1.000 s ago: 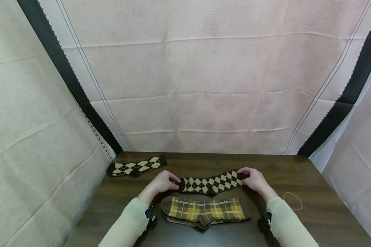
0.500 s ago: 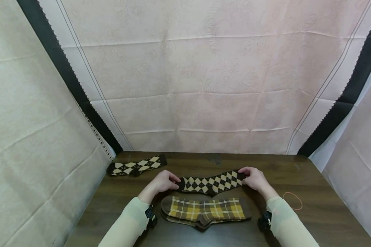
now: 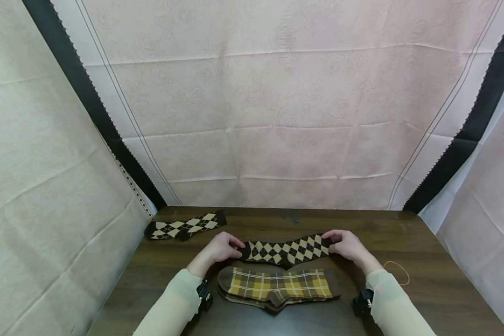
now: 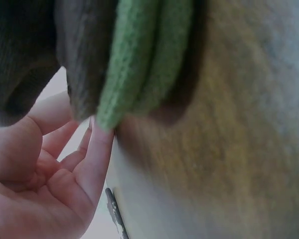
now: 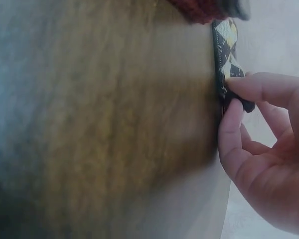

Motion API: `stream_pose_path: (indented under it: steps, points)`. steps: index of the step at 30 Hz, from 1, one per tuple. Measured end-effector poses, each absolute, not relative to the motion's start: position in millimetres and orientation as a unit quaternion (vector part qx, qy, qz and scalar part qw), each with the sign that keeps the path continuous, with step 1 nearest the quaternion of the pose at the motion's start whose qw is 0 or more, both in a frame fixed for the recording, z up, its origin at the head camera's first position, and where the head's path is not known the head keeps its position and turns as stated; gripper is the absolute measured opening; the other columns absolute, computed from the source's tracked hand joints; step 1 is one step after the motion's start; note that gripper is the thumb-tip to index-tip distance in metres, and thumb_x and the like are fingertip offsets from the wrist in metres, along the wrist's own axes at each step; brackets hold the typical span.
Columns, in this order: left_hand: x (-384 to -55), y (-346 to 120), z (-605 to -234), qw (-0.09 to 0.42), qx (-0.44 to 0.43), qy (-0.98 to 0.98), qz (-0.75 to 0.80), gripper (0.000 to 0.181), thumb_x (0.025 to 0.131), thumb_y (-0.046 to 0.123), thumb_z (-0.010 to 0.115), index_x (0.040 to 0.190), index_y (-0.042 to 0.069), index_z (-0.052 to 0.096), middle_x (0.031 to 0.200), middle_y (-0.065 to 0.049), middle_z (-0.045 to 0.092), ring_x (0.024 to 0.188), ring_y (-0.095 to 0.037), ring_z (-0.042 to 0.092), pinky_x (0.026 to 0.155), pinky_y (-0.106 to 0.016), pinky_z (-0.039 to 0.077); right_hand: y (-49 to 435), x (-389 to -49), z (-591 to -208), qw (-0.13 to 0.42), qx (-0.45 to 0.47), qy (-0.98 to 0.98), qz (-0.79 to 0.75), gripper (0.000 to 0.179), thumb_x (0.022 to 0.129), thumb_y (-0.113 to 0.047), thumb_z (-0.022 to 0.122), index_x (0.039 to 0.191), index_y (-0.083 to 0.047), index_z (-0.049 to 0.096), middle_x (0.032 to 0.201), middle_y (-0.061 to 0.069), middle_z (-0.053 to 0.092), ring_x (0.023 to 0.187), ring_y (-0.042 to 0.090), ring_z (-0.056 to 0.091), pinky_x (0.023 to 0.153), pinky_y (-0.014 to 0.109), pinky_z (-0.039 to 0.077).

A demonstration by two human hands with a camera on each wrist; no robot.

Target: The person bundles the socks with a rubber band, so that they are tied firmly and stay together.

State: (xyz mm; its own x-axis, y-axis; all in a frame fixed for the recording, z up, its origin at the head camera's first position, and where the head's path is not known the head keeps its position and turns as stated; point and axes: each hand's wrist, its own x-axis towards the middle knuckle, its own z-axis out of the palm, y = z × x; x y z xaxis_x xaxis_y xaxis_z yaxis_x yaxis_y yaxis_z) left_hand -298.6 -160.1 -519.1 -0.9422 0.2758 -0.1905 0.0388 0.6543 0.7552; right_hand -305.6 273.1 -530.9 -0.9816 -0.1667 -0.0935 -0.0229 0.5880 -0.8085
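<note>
A black-and-cream argyle sock (image 3: 290, 251) lies stretched sideways on the table, between both hands. My left hand (image 3: 219, 248) pinches its dark left end; in the left wrist view those fingertips are hidden behind sock edges. At the opposite end, my right hand (image 3: 346, 245) holds the dark tip between thumb and fingers, as the right wrist view shows at the sock tip (image 5: 246, 102). Just nearer to me lies a flat stack of yellow-and-brown plaid socks (image 3: 277, 285). Blurred green sock edges (image 4: 134, 59) fill the upper left wrist view.
Another argyle sock (image 3: 186, 226) lies at the table's far left. An orange elastic band (image 3: 403, 273) rests beside my right forearm. Pale fabric sheets (image 3: 277, 116) rise behind the brown table (image 3: 437, 298) and along its sides. Red fabric (image 5: 202, 10) edges into the right wrist view.
My right hand and the sock's right end have shifted very slightly toward me. The left hand and the other socks look nearly unmoved.
</note>
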Motion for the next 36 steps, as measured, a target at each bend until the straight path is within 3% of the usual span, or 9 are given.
stream_pose_path:
  steps: [3,10,15,27,36]
  points:
    - [-298.3,-159.8,-518.7,0.144,0.09,0.9,0.401,0.02,0.091,0.004,0.084,0.11,0.011,0.086,0.097,-0.002,0.07,0.085,-0.017,0.062,0.074,-0.036,0.055,275.6,-305.2,-532.1,0.088,-0.058,0.879,-0.464,0.036,0.091,0.002,0.074,0.127,-0.003,0.074,0.129,0.022,0.068,0.116,0.036,0.062,0.087,0.046,0.054]
    - [-300.6,-160.8,-520.4,0.136,0.092,0.908,0.384,0.019,0.091,0.006,0.085,0.108,0.013,0.086,0.106,-0.003,0.075,0.092,-0.017,0.067,0.079,-0.04,0.058,280.0,-306.0,-536.7,0.105,-0.054,0.862,-0.493,0.029,0.107,-0.016,0.068,0.131,0.0,0.072,0.12,0.013,0.072,0.1,0.024,0.068,0.084,0.042,0.06]
    - [-301.4,-161.6,-521.8,0.137,0.092,0.907,0.387,0.019,0.091,0.005,0.085,0.109,0.014,0.086,0.108,-0.003,0.075,0.094,-0.017,0.067,0.081,-0.041,0.058,281.2,-307.2,-538.2,0.1,-0.058,0.867,-0.485,0.028,0.105,-0.01,0.069,0.131,0.0,0.072,0.116,0.013,0.07,0.096,0.024,0.065,0.08,0.039,0.058]
    - [-298.8,-160.0,-521.9,0.147,0.085,0.895,0.414,0.021,0.092,0.001,0.082,0.11,0.011,0.085,0.12,-0.011,0.076,0.104,-0.025,0.071,0.084,-0.043,0.06,277.5,-304.2,-535.4,0.101,-0.074,0.877,-0.464,0.028,0.105,-0.004,0.065,0.131,-0.001,0.073,0.128,0.018,0.069,0.1,0.024,0.065,0.078,0.04,0.055]
    - [-297.9,-160.8,-522.1,0.154,0.091,0.885,0.429,0.023,0.092,-0.001,0.079,0.113,0.009,0.084,0.12,-0.011,0.075,0.096,-0.019,0.071,0.078,-0.039,0.058,278.3,-304.0,-536.9,0.1,-0.072,0.882,-0.455,0.029,0.104,-0.005,0.067,0.132,-0.002,0.074,0.132,0.02,0.069,0.106,0.026,0.067,0.082,0.041,0.056]
